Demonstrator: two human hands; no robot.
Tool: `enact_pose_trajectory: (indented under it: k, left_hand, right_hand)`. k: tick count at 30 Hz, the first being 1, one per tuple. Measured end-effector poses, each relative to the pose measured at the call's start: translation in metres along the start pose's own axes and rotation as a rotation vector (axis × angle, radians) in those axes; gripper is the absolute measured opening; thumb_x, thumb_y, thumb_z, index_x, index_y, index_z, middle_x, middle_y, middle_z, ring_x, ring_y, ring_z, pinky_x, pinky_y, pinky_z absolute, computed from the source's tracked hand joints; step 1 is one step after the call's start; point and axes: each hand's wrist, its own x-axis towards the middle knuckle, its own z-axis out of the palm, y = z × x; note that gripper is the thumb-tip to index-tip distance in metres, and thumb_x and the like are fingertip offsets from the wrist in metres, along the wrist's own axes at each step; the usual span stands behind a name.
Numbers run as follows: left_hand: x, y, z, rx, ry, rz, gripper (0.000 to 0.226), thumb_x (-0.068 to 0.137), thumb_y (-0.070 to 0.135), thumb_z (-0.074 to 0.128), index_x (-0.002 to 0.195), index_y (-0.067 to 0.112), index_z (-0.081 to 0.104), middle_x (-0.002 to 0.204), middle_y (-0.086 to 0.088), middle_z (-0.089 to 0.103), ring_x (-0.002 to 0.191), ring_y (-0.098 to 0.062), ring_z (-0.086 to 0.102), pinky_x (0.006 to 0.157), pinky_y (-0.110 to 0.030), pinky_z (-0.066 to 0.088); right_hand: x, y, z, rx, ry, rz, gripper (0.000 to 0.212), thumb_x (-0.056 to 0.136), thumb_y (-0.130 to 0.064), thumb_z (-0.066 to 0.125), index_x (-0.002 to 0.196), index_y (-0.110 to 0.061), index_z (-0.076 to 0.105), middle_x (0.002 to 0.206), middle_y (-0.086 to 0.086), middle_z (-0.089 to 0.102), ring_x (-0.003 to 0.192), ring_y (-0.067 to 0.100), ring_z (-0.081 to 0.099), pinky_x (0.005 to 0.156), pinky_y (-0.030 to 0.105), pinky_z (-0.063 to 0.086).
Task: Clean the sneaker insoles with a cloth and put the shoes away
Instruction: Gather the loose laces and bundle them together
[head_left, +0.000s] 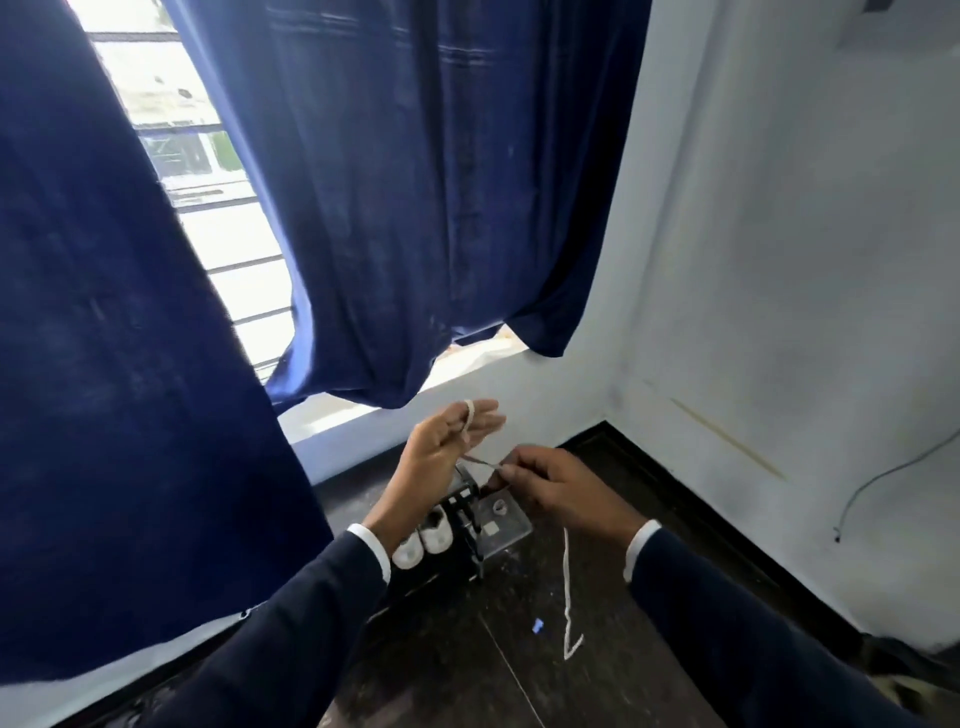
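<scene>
While you look down from the head camera, your left hand (447, 441) is raised with its fingers spread open and a white shoelace (567, 587) looped over one fingertip. Your right hand (556, 486) pinches the same lace between thumb and fingers, closed on it, so a short stretch runs taut between both hands; the rest hangs down from the right hand to the dark floor (498, 675). Below your left wrist, a pair of white sneakers (423, 538) sits side by side on a small black shoe rack (475, 519) by the window wall. Blue curtains (415, 182) hang above.
</scene>
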Motion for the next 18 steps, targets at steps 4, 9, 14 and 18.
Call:
enact_pose_trajectory:
  k: [4, 9, 14, 18]
  left_hand:
    - [0.014, -0.010, 0.009, 0.094, -0.204, -0.051, 0.033, 0.084, -0.002, 0.049, 0.110, 0.000, 0.071, 0.102, -0.024, 0.073, 0.098, -0.038, 0.071, 0.091, -0.054, 0.056]
    - [0.029, -0.013, 0.011, -0.280, -0.372, -0.215, 0.046, 0.079, -0.005, 0.039, 0.117, -0.014, 0.062, 0.086, -0.026, 0.069, 0.077, -0.035, 0.067, 0.077, -0.037, 0.058]
    - [0.048, -0.007, 0.016, -0.577, -0.379, -0.252, 0.038, 0.097, 0.005, 0.037, 0.123, -0.010, 0.061, 0.096, -0.028, 0.070, 0.082, -0.033, 0.072, 0.082, -0.038, 0.059]
    - [0.067, -0.008, 0.025, -0.548, -0.213, -0.243, 0.036, 0.105, 0.000, 0.032, 0.130, -0.010, 0.056, 0.121, -0.028, 0.068, 0.110, -0.035, 0.070, 0.097, -0.038, 0.057]
  right_hand:
    - [0.032, -0.019, -0.047, -0.130, 0.061, -0.035, 0.014, 0.097, -0.022, 0.065, 0.083, -0.021, 0.069, 0.074, -0.005, 0.068, 0.067, 0.006, 0.058, 0.067, 0.023, 0.046]
    - [0.060, -0.014, -0.069, -0.046, 0.148, -0.014, 0.017, 0.100, -0.019, 0.060, 0.089, -0.010, 0.069, 0.069, 0.003, 0.058, 0.063, 0.007, 0.051, 0.063, 0.024, 0.044]
    - [0.069, 0.022, -0.041, 0.337, 0.188, 0.109, 0.016, 0.102, -0.018, 0.055, 0.095, -0.011, 0.068, 0.063, -0.004, 0.054, 0.056, 0.011, 0.046, 0.059, 0.034, 0.038]
    - [0.053, 0.045, -0.025, 0.378, 0.171, 0.168, 0.020, 0.105, -0.012, 0.048, 0.104, -0.006, 0.067, 0.063, -0.007, 0.053, 0.054, 0.003, 0.044, 0.054, 0.019, 0.034]
